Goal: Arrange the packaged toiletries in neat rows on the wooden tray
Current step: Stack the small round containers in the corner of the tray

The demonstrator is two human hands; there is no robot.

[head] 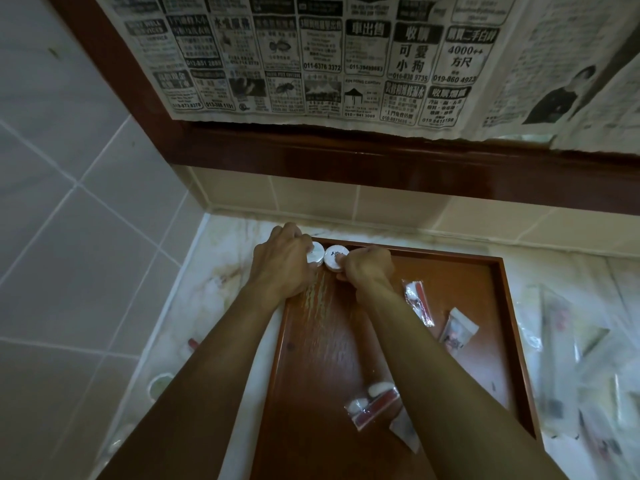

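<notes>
At the tray's (pixel 346 341) 11 o'clock corner, the left hand (pixel 282 263) curls its fingers over one round pack (pixel 316 255); the right hand (pixel 369 266) pinches a second (pixel 334 258) beside it, both against the far rim. Sachets (pixel 417 301) lie at 2 and 5 o'clock; the middle is bare wood.

The left hand (pixel 282 263) hides most of one round white packet (pixel 316 255).

Dim light. Grey tiled wall (pixel 62 209) at left; newspaper sheets (pixel 311 57) cover a dark wooden frame (pixel 381 161) above the marble countertop (pixel 221 258).
</notes>
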